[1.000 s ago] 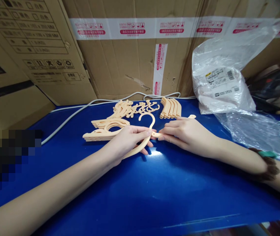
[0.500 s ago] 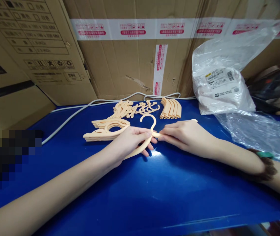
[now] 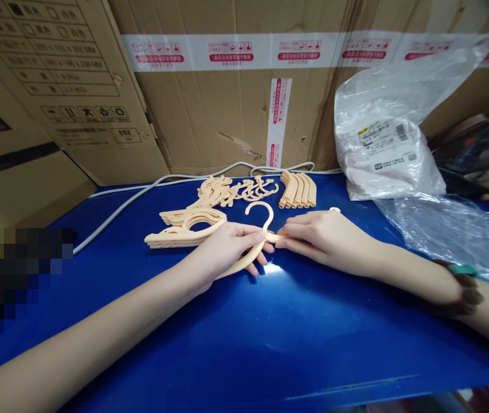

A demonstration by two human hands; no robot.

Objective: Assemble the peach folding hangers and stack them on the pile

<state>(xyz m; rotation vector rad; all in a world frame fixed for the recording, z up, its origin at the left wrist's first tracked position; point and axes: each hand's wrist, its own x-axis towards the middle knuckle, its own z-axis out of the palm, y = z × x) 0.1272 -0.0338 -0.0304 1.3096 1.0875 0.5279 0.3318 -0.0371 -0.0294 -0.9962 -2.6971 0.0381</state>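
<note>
Behind the blue worktop stand cardboard boxes; near its middle, the left hand pinches a cream hooked piece, and the right hand, its grip pressed together, holds a cream bar meeting it.

Bench: bright glare just by my left hand; soft shadow below my right hand
Cardboard: dim, small print blurred
Left edge: blocky pixels
Right edge: darker, smeared
</note>
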